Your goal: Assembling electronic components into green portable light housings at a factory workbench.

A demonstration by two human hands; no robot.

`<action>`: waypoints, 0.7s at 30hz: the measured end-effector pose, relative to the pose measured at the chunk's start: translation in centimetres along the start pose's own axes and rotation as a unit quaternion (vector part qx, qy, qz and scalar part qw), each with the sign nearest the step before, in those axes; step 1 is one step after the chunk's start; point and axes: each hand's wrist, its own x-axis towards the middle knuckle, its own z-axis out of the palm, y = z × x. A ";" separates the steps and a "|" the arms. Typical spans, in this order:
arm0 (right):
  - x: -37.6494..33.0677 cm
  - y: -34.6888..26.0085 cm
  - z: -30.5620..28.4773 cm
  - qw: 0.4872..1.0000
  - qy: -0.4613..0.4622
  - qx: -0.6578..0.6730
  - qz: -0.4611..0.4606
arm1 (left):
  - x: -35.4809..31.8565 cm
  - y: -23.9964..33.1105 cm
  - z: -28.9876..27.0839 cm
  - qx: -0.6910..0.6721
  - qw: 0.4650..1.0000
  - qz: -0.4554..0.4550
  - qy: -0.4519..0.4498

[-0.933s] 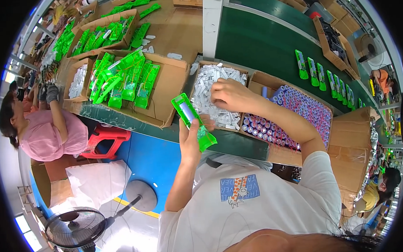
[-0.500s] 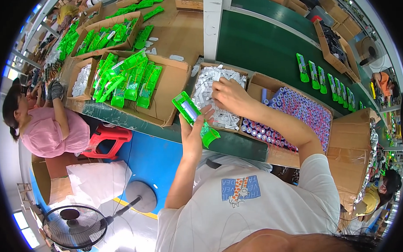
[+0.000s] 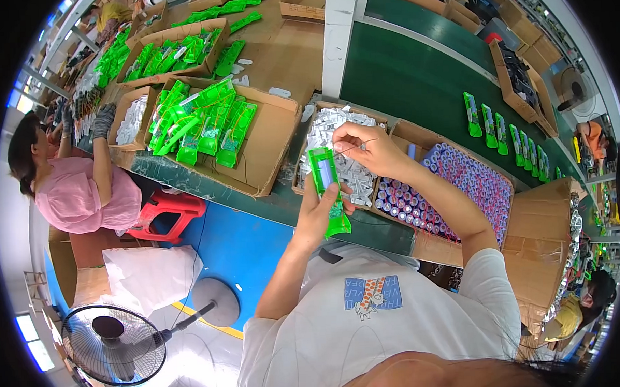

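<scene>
Upright in my left hand (image 3: 317,212) is a long green plastic housing (image 3: 338,224), with my thumb and fingers wrapped around its lower half. A pale cylindrical battery cell (image 3: 325,170) lies in its upper part, and a green circuit board shows in part below the thumb. Just to the right of the housing's top end, my right hand (image 3: 371,150) is pinched on a thin dark wire (image 3: 350,147). Behind both hands, small white plastic parts (image 3: 321,130) fill a cardboard box. To the right, another box holds many purple battery cells (image 3: 463,188) with red wires.
At left, a cardboard box (image 3: 276,150) holds several green housings with wires (image 3: 236,131). A white post (image 3: 337,49) rises behind the boxes. More green housings (image 3: 488,127) line the green surface at right. A co-worker in pink (image 3: 88,191) sits at far left, near a fan (image 3: 114,345).
My left hand has brought the housing rightward and turned it more upright. My right hand has left the white parts and now pinches the wire near the housing's top end.
</scene>
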 end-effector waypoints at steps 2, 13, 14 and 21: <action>-0.2 0.6 -0.1 0.999 -0.006 0.034 -0.005 | 0.2 -0.3 0.1 0.002 1.000 0.001 -0.002; -1.9 0.2 2.5 0.957 0.072 0.259 0.109 | 0.1 -0.7 -0.1 0.059 0.998 0.010 -0.023; -2.0 0.0 2.8 0.962 0.090 0.237 0.097 | 0.0 -0.8 0.0 0.058 0.998 0.015 -0.026; -1.6 -1.2 0.7 0.976 0.072 0.166 0.125 | -0.3 -1.3 -0.6 0.054 0.992 0.051 -0.103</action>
